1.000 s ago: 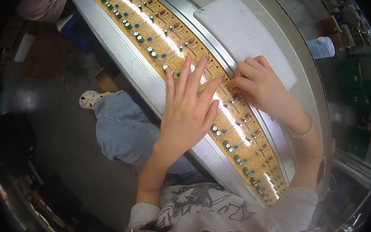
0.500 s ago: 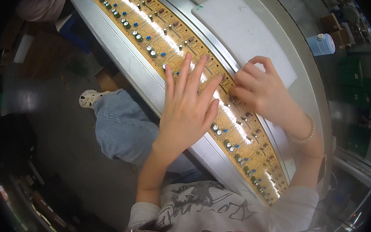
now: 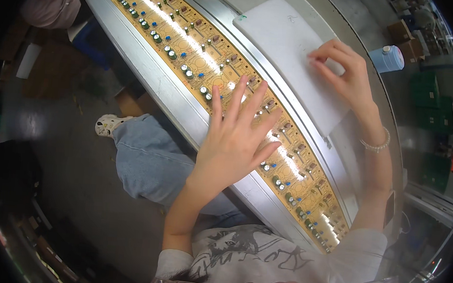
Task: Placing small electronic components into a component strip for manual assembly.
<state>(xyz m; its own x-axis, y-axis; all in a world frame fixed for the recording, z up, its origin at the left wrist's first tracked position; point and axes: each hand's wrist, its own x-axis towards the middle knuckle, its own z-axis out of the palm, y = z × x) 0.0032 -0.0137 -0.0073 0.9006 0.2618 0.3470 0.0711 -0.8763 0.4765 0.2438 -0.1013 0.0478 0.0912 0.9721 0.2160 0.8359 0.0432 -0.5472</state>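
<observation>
A long row of yellow-brown circuit boards (image 3: 196,63) runs diagonally along a metal rail, carrying green-and-silver capacitors (image 3: 187,72), small blue parts and brown parts. My left hand (image 3: 228,149) lies over the boards with its fingers spread, covering some of the components. Over the white foam sheet (image 3: 277,31), beyond the rail, my right hand (image 3: 346,71) is raised, thumb and forefinger pinched together. Anything between those fingertips is too small to make out.
The silver metal rail (image 3: 148,82) borders the boards on the near side. A light blue bottle (image 3: 388,59) stands at the far right, near cardboard boxes (image 3: 400,32) and green bins (image 3: 427,93). Another person's sleeve (image 3: 53,5) shows at the upper left.
My right hand has lifted off the boards and moved up and right over the foam sheet. The boards have shifted slightly toward the lower right, and my left hand with them.
</observation>
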